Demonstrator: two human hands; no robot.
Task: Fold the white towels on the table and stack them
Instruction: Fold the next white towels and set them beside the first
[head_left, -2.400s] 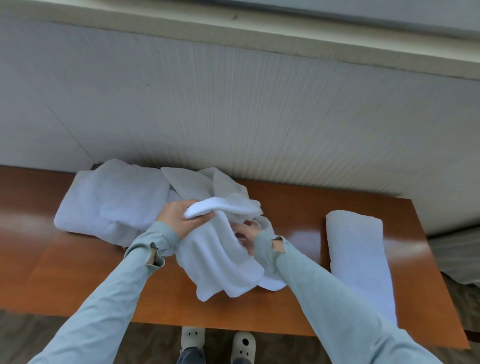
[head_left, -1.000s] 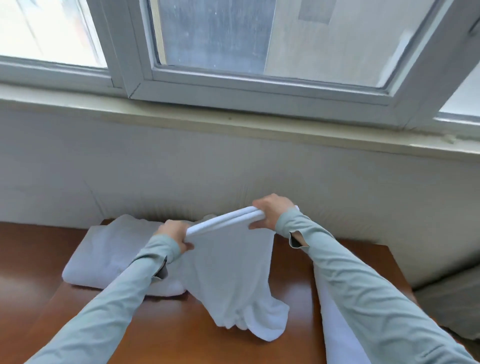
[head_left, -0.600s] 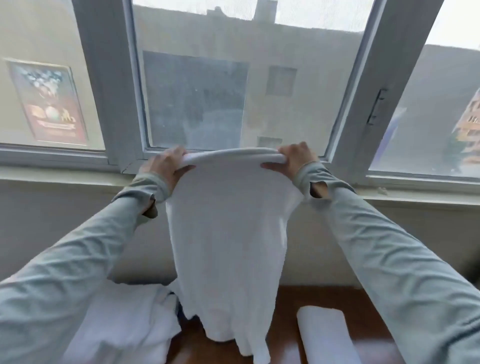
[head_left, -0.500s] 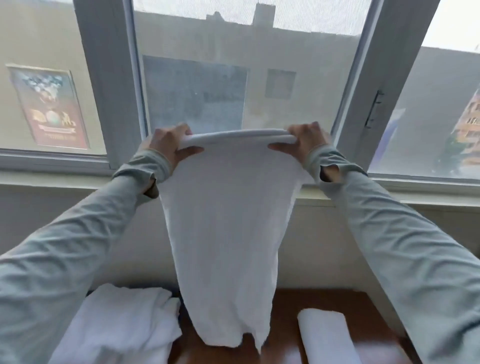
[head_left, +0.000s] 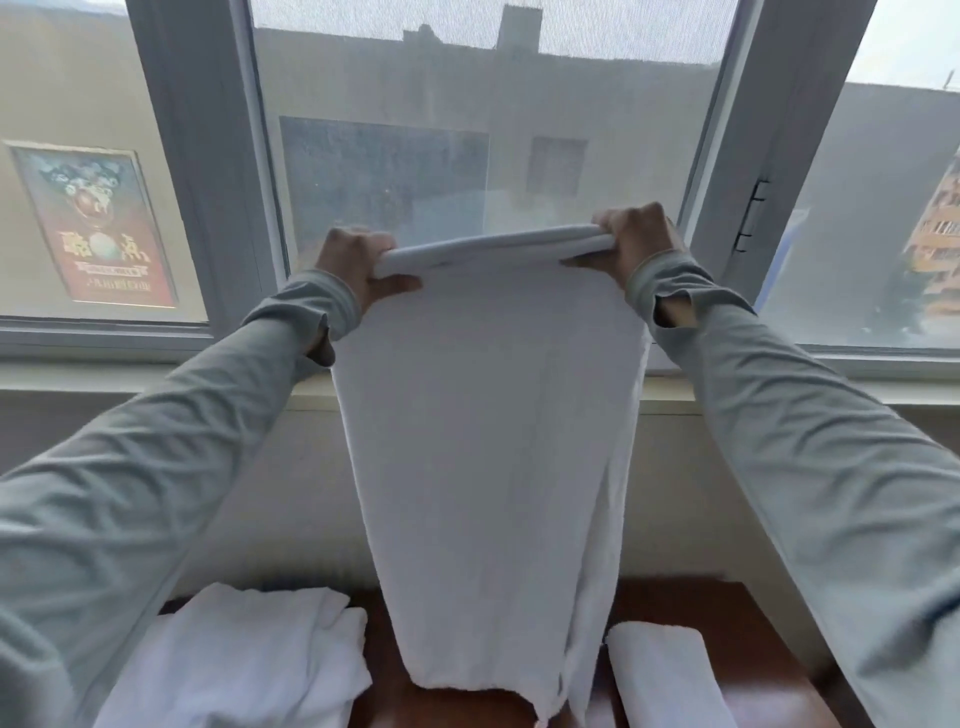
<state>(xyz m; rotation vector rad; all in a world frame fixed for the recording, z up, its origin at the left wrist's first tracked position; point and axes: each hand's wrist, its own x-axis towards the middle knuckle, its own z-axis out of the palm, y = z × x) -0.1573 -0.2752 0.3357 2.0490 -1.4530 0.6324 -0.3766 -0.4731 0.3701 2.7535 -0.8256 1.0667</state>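
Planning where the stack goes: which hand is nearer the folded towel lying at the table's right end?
Right. The right hand is above the folded towel; the left hand is farther left.

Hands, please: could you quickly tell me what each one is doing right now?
Left hand: closed, gripping the top edge of the raised white towel.
Right hand: closed, gripping the same edge at the other end.
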